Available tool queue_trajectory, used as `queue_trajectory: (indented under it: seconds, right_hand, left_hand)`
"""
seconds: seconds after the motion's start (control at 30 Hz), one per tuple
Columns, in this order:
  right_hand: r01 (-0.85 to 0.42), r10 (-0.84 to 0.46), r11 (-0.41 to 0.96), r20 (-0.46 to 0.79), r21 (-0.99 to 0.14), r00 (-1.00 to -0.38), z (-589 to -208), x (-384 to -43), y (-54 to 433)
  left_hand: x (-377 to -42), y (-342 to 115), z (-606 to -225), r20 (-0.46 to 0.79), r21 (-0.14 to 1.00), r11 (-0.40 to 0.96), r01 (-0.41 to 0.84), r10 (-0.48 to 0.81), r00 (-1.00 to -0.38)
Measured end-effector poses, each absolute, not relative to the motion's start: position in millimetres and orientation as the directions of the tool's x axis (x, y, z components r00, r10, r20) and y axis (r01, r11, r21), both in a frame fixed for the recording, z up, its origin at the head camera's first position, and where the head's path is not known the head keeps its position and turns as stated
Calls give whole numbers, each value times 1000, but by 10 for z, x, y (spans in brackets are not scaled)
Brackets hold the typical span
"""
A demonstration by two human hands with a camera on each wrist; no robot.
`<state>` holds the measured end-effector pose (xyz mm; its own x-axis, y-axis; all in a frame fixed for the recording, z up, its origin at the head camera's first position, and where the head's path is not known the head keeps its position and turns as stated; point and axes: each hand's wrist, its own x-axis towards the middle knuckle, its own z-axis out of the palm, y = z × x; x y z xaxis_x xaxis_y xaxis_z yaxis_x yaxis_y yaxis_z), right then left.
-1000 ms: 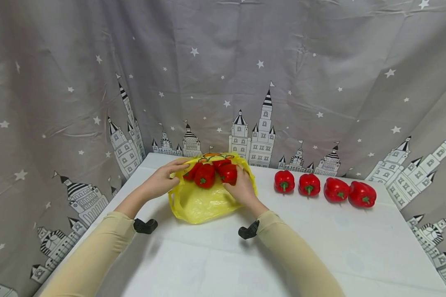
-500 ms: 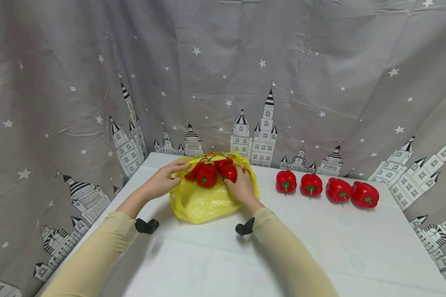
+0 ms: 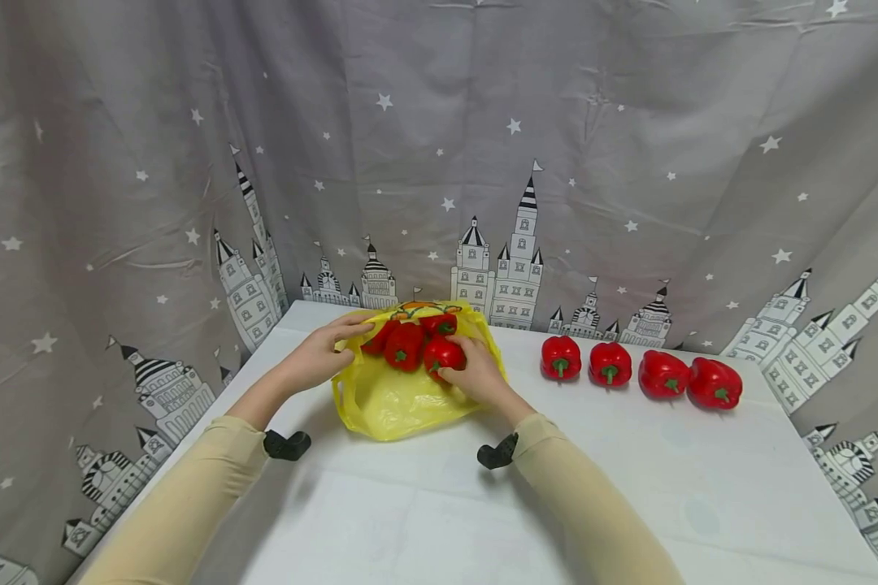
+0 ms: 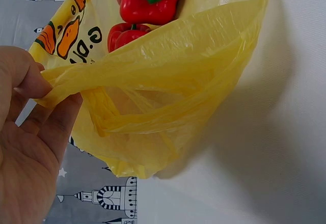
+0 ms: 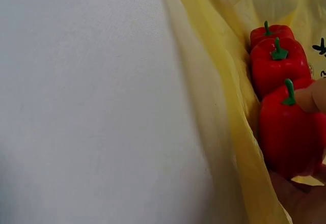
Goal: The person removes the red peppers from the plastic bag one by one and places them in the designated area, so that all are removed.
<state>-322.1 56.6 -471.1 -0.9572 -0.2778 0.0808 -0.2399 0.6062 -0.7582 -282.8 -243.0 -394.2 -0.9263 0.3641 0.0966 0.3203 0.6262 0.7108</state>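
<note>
- Hands apart: left hand (image 3: pixel 318 356) pinches the yellow bag's (image 3: pixel 402 406) rim; right hand (image 3: pixel 479 375) grips a red pepper (image 3: pixel 442 355) inside it.
- Three more peppers (image 3: pixel 404 347) show in the bag, between the hands.
- Row of four peppers (image 3: pixel 656 371) well right, on white counter (image 3: pixel 410 504).
- Behind: grey curtain (image 3: pixel 410 146), castle-and-star print.

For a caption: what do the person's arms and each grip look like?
The left sleeve and right sleeve are plain pale beige. A curved black device juts at the left sleeve's end, a second black device at the right's. Left grip and right grip wear no gloves.
</note>
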Motion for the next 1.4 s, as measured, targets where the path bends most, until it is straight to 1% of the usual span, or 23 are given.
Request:
queue_trajectory:
  seconds: [0.27, 0.53, 0.7, 0.87, 1.4]
  right_hand:
    - [-321, -461, 500, 66, -804, -885, -4693, -3154, 710]
    - [-320, -561, 439, 22, -839, -828, -4716, -3113, 742]
    - [-300, -574, 415, 9, -859, -819, -4730, -3087, 716]
    - [-278, -564, 424, -11, -862, -826, -4750, -3082, 694]
    - [-272, -537, 468, -27, -841, -843, -4719, -3082, 654]
  left_hand:
    - [-2816, -2435, -3933, 88, 718, 625, 307, 356, -930]
    - [-2786, -2426, -3916, 79, 727, 620, 294, 350, -933]
    - [-2792, -2433, -3932, 80, 727, 622, 292, 346, -935]
    - [-2801, -2436, -3941, 81, 726, 622, 293, 346, -935]
    - [-2792, -2462, -3938, 87, 727, 618, 299, 349, -933]
